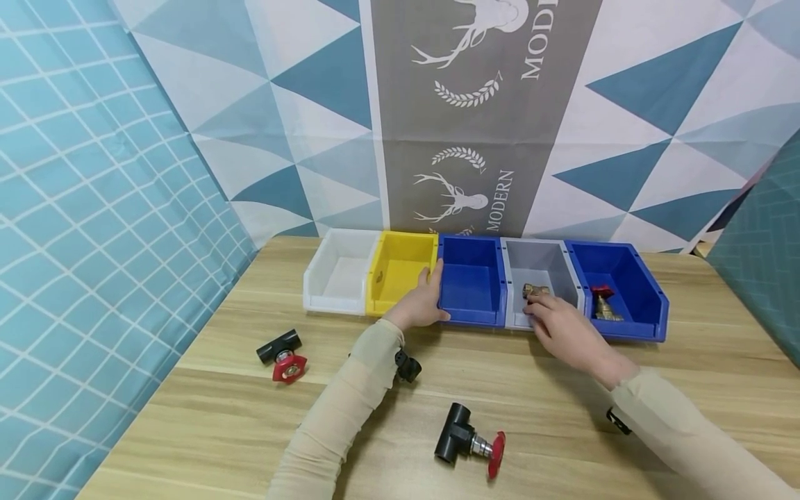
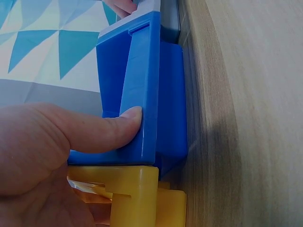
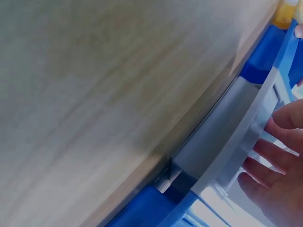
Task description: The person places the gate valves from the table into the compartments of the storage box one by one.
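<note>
My left hand (image 1: 423, 300) grips the middle blue bin (image 2: 142, 85) at its left front corner. The thumb presses on the bin's front lip and the other fingers reach over the yellow bin (image 2: 137, 194). My right hand (image 1: 565, 332) reaches over the front of the grey bin (image 1: 544, 253), fingers loosely bent. A brass fitting (image 1: 535, 289) lies in that bin at the fingertips; whether they touch it I cannot tell. In the right wrist view, the right hand (image 3: 279, 161) shows nothing held. A brass valve with a red handle (image 1: 603, 304) lies in the right-hand blue bin (image 1: 625, 264).
A white bin (image 1: 340, 267) ends the row on the left. On the wooden table lie a black tee valve with a red handwheel (image 1: 281, 355) at left and another black tee valve (image 1: 462, 437) in front. A patterned cloth (image 1: 337, 104) hangs behind the bins.
</note>
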Action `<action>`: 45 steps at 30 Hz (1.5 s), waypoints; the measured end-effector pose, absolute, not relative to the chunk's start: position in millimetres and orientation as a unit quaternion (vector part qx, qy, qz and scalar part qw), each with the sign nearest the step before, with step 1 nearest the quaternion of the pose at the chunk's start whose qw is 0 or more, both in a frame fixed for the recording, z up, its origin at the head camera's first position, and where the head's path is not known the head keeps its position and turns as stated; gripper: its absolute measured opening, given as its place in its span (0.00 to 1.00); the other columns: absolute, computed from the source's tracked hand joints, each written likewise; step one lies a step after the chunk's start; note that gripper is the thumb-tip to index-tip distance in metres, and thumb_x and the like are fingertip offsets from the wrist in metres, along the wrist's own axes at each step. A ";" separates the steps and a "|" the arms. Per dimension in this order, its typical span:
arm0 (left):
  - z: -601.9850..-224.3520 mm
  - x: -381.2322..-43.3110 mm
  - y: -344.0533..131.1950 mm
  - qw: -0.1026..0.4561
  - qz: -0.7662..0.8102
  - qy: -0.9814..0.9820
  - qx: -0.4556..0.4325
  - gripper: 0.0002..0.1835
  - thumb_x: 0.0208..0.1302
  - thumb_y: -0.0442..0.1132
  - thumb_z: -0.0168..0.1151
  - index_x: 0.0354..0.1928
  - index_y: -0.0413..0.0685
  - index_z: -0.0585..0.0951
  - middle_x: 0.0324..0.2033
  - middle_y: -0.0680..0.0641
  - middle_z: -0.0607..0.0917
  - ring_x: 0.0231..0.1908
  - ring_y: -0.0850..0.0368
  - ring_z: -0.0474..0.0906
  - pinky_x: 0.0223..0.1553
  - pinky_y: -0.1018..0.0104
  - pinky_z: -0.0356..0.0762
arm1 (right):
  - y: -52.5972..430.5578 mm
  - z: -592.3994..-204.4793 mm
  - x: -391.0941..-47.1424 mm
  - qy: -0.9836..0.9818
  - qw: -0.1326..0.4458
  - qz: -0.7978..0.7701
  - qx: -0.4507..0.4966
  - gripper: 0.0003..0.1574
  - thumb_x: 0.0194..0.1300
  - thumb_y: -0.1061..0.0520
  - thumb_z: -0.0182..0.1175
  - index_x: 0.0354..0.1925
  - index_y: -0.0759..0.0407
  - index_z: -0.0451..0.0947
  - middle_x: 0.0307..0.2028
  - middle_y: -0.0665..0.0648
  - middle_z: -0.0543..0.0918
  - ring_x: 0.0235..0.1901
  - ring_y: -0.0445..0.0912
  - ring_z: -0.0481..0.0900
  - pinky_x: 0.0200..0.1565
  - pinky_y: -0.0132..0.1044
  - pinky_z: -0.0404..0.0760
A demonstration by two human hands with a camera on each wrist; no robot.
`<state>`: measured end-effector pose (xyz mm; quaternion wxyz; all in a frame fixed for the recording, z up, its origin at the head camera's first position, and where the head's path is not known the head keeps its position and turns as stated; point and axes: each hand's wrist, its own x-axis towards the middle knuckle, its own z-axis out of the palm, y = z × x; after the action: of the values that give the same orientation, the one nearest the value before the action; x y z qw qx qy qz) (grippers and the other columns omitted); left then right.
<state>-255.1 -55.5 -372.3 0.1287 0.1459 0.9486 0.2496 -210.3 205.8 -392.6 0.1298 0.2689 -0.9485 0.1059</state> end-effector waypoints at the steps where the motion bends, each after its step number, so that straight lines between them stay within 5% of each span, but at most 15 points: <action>1: -372.3 -254.8 -55.4 0.129 0.251 0.948 0.146 0.56 0.56 0.42 0.64 0.70 0.54 0.30 0.70 0.37 0.38 0.21 0.55 0.76 0.24 0.71 0.75 | 205.0 -391.9 -208.2 -0.948 0.133 0.107 0.269 0.14 0.59 0.62 0.56 0.44 0.67 0.78 0.50 0.67 0.76 0.52 0.61 0.72 0.56 0.56 0.65; 7: -372.8 -254.2 -55.4 0.127 0.258 0.946 0.148 0.56 0.56 0.41 0.64 0.70 0.53 0.30 0.69 0.36 0.39 0.21 0.55 0.75 0.24 0.70 0.75 | 199.0 -386.1 -195.6 -0.925 0.188 0.122 0.306 0.16 0.55 0.64 0.59 0.44 0.66 0.78 0.48 0.65 0.78 0.51 0.58 0.73 0.58 0.57 0.60; 22: -374.3 -254.5 -57.0 0.125 0.257 0.946 0.151 0.56 0.56 0.41 0.64 0.70 0.54 0.30 0.70 0.37 0.38 0.22 0.55 0.76 0.26 0.70 0.75 | 185.4 -379.9 -170.4 -0.873 0.258 0.123 0.397 0.19 0.48 0.66 0.60 0.42 0.61 0.79 0.45 0.59 0.80 0.45 0.53 0.77 0.46 0.49 0.75; 29: -376.5 -254.6 -57.7 0.122 0.246 0.949 0.152 0.56 0.56 0.42 0.64 0.70 0.54 0.30 0.69 0.36 0.39 0.25 0.54 0.76 0.28 0.69 0.76 | 181.3 -378.6 -163.9 -0.851 0.272 0.115 0.435 0.14 0.60 0.60 0.49 0.41 0.61 0.78 0.45 0.59 0.79 0.44 0.53 0.77 0.44 0.49 0.76; 35: -377.8 -254.6 -57.2 0.126 0.250 0.949 0.147 0.56 0.56 0.42 0.64 0.70 0.55 0.30 0.70 0.37 0.39 0.24 0.55 0.76 0.28 0.70 0.76 | 171.5 -377.2 -154.8 -0.828 0.275 0.103 0.477 0.27 0.70 0.52 0.30 0.42 0.60 0.77 0.45 0.56 0.79 0.43 0.49 0.77 0.45 0.44 0.75; 45: -377.2 -255.3 -56.3 0.126 0.252 0.949 0.140 0.56 0.56 0.42 0.64 0.70 0.56 0.30 0.70 0.38 0.38 0.23 0.55 0.76 0.27 0.70 0.76 | 155.7 -375.4 -136.1 -0.819 0.257 0.092 0.505 0.25 0.71 0.52 0.32 0.45 0.57 0.76 0.45 0.52 0.79 0.44 0.46 0.77 0.48 0.39 0.73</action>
<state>-255.3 -56.3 -377.2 0.1262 0.1404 0.9491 0.2522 -136.1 155.7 -375.4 0.2567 0.5046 -0.8191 0.0925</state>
